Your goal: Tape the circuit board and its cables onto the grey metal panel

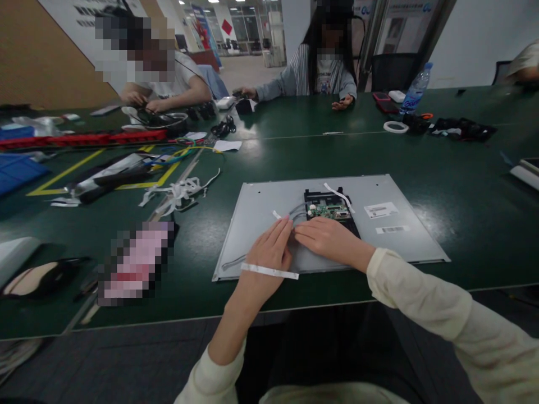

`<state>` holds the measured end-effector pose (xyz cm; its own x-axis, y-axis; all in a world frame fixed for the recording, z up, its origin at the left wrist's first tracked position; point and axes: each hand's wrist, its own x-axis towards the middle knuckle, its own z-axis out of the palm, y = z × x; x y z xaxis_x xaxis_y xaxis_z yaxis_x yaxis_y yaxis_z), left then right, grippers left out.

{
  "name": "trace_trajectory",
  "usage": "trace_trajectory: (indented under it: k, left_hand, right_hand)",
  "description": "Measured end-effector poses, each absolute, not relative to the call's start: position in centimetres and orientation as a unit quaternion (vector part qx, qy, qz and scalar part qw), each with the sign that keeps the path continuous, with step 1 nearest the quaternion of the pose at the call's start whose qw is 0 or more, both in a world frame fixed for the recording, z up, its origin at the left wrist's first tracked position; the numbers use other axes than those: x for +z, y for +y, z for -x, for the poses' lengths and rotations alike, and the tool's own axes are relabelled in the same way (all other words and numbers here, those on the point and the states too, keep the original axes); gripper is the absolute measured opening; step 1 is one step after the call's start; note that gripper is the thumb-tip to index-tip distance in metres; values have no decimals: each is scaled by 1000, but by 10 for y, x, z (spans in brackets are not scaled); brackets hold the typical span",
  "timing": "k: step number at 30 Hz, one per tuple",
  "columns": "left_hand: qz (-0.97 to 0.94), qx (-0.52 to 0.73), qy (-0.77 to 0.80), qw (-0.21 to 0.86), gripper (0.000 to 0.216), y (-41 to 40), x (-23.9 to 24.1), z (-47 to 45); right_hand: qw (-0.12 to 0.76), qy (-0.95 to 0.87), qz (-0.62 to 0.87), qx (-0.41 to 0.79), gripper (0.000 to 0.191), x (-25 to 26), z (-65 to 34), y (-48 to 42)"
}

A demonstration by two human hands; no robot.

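A flat silvery metal panel point(269, 196) lies on the table in front of me, with a black frame point(353, 228) and a green circuit board point(330, 211) on it. Grey cable point(298, 210) runs from the board to my fingers and emerges at the panel's lower left. My left hand point(269, 244) is closed over the cable, fingers together. My right hand point(326, 238) meets it from the right, its fingers pressed together at the cable; the exact contact is hidden. One white tape strip point(269, 272) sticks across my left wrist. Another tape strip point(339, 196) lies over the frame.
Left of the panel are crumpled white strips point(181, 193) and a blurred-out pink phone-like item point(138, 261). Blue bins and bagged parts lie farther left. Two people sit across the table. A water bottle point(416, 90) and a white tape roll point(396, 127) stand at the back right.
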<state>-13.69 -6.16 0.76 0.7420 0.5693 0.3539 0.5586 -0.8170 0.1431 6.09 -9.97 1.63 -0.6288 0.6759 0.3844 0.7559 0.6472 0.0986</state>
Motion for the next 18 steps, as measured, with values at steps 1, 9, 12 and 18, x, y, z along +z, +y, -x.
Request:
trace_trajectory:
  k: [1, 9, 12, 18]
  left_hand:
    - [-936, 188, 298, 9, 52, -60, 6, 137]
    - [-936, 167, 310, 1, 44, -63, 10, 133]
    - [-938, 134, 320, -8, 43, -66, 16, 128]
    - [-923, 66, 373, -66, 44, -71, 25, 122]
  right_hand:
    - [155, -896, 399, -120, 23, 16, -60, -99]
    - [143, -905, 395, -62, 42, 23, -60, -113]
    - [142, -901, 406, -59, 46, 23, -61, -122]
    - [151, -894, 419, -43, 45, 20, -60, -134]
